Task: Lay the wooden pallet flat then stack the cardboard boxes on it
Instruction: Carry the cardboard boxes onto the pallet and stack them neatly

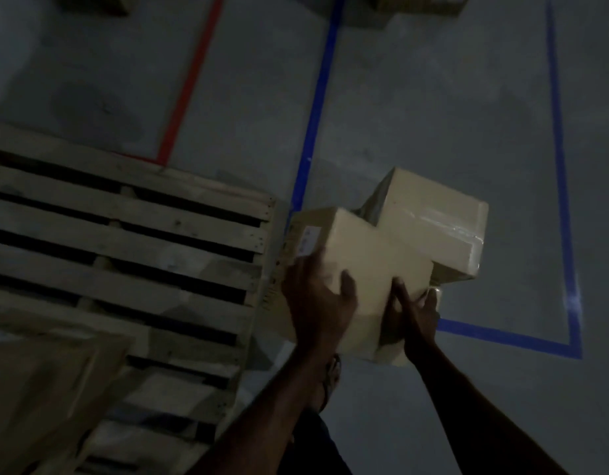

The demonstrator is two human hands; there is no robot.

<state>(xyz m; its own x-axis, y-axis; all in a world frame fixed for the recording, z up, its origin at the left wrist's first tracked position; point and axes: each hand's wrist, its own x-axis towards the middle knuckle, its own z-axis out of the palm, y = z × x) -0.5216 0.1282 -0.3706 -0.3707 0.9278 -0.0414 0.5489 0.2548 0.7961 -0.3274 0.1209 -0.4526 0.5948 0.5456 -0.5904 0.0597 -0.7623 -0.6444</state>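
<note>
Head view: the wooden pallet [125,241] already lies flat on the grey floor [416,114], filling the frame from nine to seven o'clock, its slats bare except for a blurred cardboard box [46,382] at about seven o'clock that seems to sit on it. Just off the pallet's right edge, near four o'clock of centre, the person holds a second cardboard box [368,265]. The left hand [317,299] wraps its near-left corner, thumb on the top face; the right hand [418,313] presses the near-right side, fingers spread. Both are closed on this box. Another box [430,228], taped along its top seam, sits touching it at one o'clock; whether it rests on the floor or is carried along cannot be told.

The held box looks stiff and square-edged, probably light to moderate in weight since two bare hands manage it. Smooth card and glossy tape may slip, so a hold on opposite sides low down, or under the bottom edges, would likely serve best. A blue tape line [317,108] and a red tape line [190,87] mark the floor beyond.
</note>
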